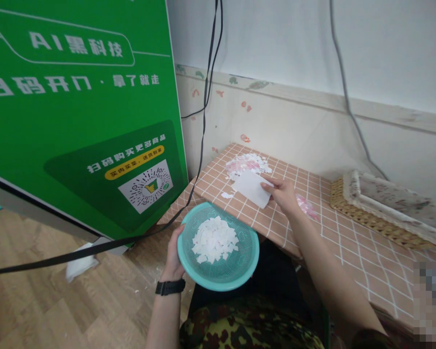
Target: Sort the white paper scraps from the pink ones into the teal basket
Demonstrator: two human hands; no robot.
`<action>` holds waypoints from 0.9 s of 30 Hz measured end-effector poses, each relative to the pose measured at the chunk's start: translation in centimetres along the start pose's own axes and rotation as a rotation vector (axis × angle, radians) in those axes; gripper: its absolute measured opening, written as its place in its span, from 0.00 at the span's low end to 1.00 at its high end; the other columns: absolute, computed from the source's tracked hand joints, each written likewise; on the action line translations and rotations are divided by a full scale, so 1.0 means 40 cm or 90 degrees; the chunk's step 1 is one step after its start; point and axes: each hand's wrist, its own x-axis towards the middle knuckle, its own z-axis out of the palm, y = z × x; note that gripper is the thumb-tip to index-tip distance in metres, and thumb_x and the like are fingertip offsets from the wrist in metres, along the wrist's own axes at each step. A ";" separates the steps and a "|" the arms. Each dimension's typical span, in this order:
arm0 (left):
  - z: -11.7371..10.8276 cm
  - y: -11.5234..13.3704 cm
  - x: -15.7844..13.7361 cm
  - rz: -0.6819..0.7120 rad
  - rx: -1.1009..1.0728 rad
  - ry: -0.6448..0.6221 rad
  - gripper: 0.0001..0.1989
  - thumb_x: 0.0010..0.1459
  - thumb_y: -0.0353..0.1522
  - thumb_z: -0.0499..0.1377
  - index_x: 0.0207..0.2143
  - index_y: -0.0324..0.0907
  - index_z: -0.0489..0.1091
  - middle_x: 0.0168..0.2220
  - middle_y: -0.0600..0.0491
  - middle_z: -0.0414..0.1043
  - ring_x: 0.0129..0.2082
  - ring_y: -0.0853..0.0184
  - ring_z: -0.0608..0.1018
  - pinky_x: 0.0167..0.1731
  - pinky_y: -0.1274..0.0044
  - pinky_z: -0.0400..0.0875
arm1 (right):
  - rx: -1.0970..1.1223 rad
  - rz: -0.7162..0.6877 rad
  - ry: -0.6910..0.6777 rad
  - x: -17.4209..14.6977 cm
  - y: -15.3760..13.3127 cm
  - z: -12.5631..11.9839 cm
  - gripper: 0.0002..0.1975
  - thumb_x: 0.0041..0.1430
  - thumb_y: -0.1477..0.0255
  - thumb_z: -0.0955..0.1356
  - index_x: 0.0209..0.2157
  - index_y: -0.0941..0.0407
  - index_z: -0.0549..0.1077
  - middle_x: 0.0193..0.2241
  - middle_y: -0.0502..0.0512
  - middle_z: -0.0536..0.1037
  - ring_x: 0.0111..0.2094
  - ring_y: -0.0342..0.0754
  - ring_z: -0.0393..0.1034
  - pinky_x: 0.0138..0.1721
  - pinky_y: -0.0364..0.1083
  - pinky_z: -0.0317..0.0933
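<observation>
My left hand [174, 254] grips the left rim of a teal plastic colander [253, 257], which is held just off the table's front edge. Inside lies a heap of white paper scraps [215, 239]. Over the table, my right hand [281, 192] pinches a flat white card [252, 188] between thumb and fingers. The card's far edge is at a pile of white and pink paper scraps [245, 165]. Beside my right wrist sits a smaller group of pink scraps [306, 207], partly hidden by the arm.
A wicker basket with a cloth lining [396, 201] stands on the checked tablecloth [343, 242] at right. A green cabinet [76, 116] rises at left. Black cables [203, 131] hang down and cross near the colander. A white bag [82, 261] lies on the wooden floor.
</observation>
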 end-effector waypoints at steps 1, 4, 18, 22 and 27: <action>0.001 0.001 0.000 0.001 0.001 -0.001 0.09 0.50 0.33 0.59 0.33 0.39 0.74 0.29 0.52 0.79 0.34 0.61 0.79 0.37 0.72 0.73 | 0.002 0.013 -0.008 -0.005 -0.002 -0.002 0.27 0.44 0.60 0.71 0.45 0.60 0.75 0.30 0.58 0.78 0.24 0.48 0.70 0.21 0.45 0.65; 0.003 0.002 -0.002 -0.012 0.009 -0.005 0.09 0.50 0.33 0.59 0.33 0.38 0.75 0.29 0.50 0.79 0.35 0.59 0.79 0.37 0.71 0.74 | 0.003 0.022 -0.008 -0.022 -0.014 -0.004 0.26 0.43 0.60 0.71 0.44 0.60 0.75 0.30 0.58 0.78 0.24 0.46 0.69 0.20 0.44 0.64; -0.020 0.015 0.026 -0.021 0.028 0.003 0.12 0.48 0.35 0.60 0.34 0.36 0.74 0.27 0.48 0.79 0.31 0.58 0.80 0.34 0.69 0.74 | 0.009 -0.009 -0.042 -0.031 -0.021 0.027 0.24 0.45 0.59 0.70 0.43 0.59 0.76 0.31 0.56 0.78 0.24 0.45 0.68 0.22 0.43 0.61; -0.019 0.023 0.031 0.009 0.040 -0.015 0.11 0.48 0.34 0.60 0.34 0.37 0.75 0.28 0.49 0.79 0.31 0.59 0.79 0.33 0.70 0.74 | 0.018 0.006 -0.075 -0.025 -0.038 0.045 0.26 0.45 0.59 0.70 0.44 0.59 0.75 0.29 0.56 0.78 0.23 0.44 0.66 0.20 0.42 0.60; -0.016 0.024 0.029 0.021 0.045 -0.027 0.11 0.49 0.34 0.60 0.34 0.38 0.75 0.27 0.50 0.79 0.31 0.60 0.79 0.34 0.71 0.74 | 0.013 0.004 -0.090 -0.018 -0.037 0.063 0.25 0.44 0.60 0.70 0.44 0.58 0.76 0.29 0.56 0.78 0.23 0.44 0.67 0.21 0.43 0.61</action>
